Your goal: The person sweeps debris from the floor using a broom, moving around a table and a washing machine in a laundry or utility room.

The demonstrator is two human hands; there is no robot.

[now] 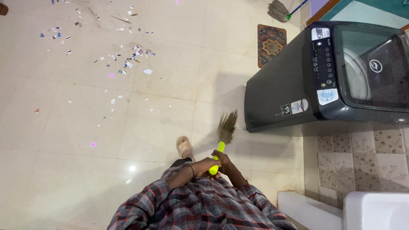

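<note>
Probably missing the scattered paper scraps (123, 59), well apart, with left hand (203, 167) and right hand (221, 161) both holding tight the grass broom (221, 140) beside the washing machine (298, 85).

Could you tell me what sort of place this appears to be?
Probably a home's laundry or utility area: a dark top-loading washing machine stands on a tiled floor, a mop lies nearby, and both hands grip a yellow-handled broom.

Warm indoor light is falling from overhead, glaring off the glossy floor tiles (132, 168) as a small white spot. Soft shadows are pooling beside the washing machine (324, 72). Wide-angle distortion is bending the edges; focus is staying sharp.
</note>
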